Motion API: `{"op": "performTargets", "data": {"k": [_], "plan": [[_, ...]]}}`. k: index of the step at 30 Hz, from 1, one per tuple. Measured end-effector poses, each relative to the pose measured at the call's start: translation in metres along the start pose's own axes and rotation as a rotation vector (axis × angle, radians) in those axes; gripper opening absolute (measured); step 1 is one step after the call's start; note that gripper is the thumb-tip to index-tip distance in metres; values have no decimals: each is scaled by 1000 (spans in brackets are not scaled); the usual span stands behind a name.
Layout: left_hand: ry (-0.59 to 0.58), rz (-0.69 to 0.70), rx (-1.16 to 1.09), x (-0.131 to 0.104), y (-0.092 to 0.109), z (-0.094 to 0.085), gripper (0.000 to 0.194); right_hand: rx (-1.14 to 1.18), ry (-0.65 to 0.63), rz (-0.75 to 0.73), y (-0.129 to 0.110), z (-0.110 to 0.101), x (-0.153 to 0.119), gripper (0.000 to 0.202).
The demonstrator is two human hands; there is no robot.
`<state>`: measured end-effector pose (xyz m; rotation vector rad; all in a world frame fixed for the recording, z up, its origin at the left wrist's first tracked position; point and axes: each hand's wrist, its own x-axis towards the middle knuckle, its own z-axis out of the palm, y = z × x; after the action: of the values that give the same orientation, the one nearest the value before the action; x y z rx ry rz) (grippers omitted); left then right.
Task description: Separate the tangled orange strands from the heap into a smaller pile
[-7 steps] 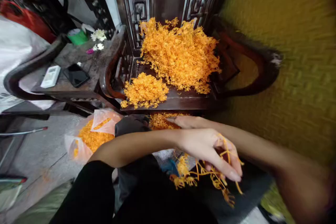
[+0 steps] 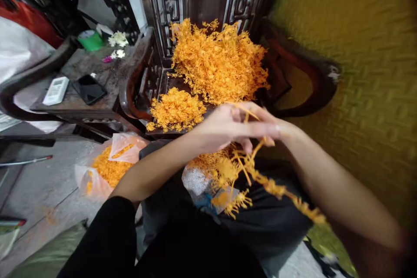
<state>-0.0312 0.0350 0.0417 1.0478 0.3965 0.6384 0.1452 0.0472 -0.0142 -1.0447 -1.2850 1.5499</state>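
My left hand [image 2: 228, 132] is closed on thin orange strands that stick out between its fingers. Right against it is my right hand [image 2: 269, 121], blurred and partly covered, so I cannot make out its grip. Below the hands dangle orange stringy tassels [image 2: 228, 169]. A knobbly orange string [image 2: 276, 189] trails down to the right. On the dark wooden chair [image 2: 208, 0] lie a large pile of orange tassels [image 2: 221, 65] and a smaller pile [image 2: 177, 110]. Over my lap, a clear plastic bag [image 2: 197, 182] shows next to more orange pieces.
On the floor to the left stands a pinkish plastic bag [image 2: 125, 160] full of orange pieces. A side table [image 2: 74, 63] holds a phone [image 2: 89, 89], a white remote [image 2: 56, 91], a green roll [image 2: 90, 40] and white flowers [image 2: 117, 40]. A yellowish woven surface [image 2: 368, 43] rises at the right.
Both hands have come together in front of the chair. My left hand has moved up and left, carrying the strands. My right hand has left the orange pieces below the seat.
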Motion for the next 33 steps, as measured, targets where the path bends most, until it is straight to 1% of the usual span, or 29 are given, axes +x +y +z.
{"op": "performTargets", "data": {"k": [2,3,4,5,6,7,8,10,12,13,14,15,17,19,20,22,23,26,28,29,30,31,32,33], "plan": [[261,179,-51,7,7,-4,33,76,-177,89,-14,0,-7,83],[381,271,-53,12,9,-7,30,129,-262,135,-18,3,-11,90],[478,358,-40,16,10,-11,28,181,-322,171,-20,6,-15,92],[546,429,-16,19,10,-15,26,216,-343,192,-20,10,-18,87],[587,473,14,22,9,-20,26,225,-324,196,-18,15,-20,78],[606,486,46,24,9,-25,27,224,-279,183,-15,19,-21,67],[609,460,75,25,9,-31,29,216,-213,159,-11,22,-21,59],[565,304,137,24,10,-41,37,175,-43,73,-5,26,-18,49],[473,108,226,19,11,-46,48,114,134,-46,-1,26,-13,46],[422,41,291,16,11,-47,53,59,213,-104,0,25,-11,44],[379,9,375,13,10,-47,56,-20,275,-153,-1,23,-9,40],[346,10,473,10,9,-46,56,-114,316,-190,-2,21,-9,37],[335,69,658,7,6,-42,50,-314,339,-227,-7,16,-12,30],[385,132,769,6,4,-41,35,-467,345,-251,-13,11,-17,26],[418,144,793,6,4,-41,25,-492,354,-257,-16,8,-19,25],[452,128,793,6,7,-43,14,-414,351,-242,-22,1,-22,28],[439,96,777,5,11,-45,13,-324,313,-206,-24,-2,-23,33],[329,-26,686,0,25,-53,16,-8,118,-40,-28,-15,-23,44],[267,-104,613,-3,32,-57,19,102,59,21,-28,-24,-22,45],[252,-139,564,-4,35,-58,23,96,59,22,-28,-27,-21,43],[248,-167,503,-4,36,-58,26,42,80,-5,-27,-31,-20,41],[256,-182,433,-3,35,-58,27,-55,128,-64,-26,-33,-20,38],[278,-179,363,-2,34,-56,28,-179,212,-161,-26,-33,-20,35],[312,-155,301,-1,32,-54,29,-302,333,-286,-26,-33,-21,31]]}}
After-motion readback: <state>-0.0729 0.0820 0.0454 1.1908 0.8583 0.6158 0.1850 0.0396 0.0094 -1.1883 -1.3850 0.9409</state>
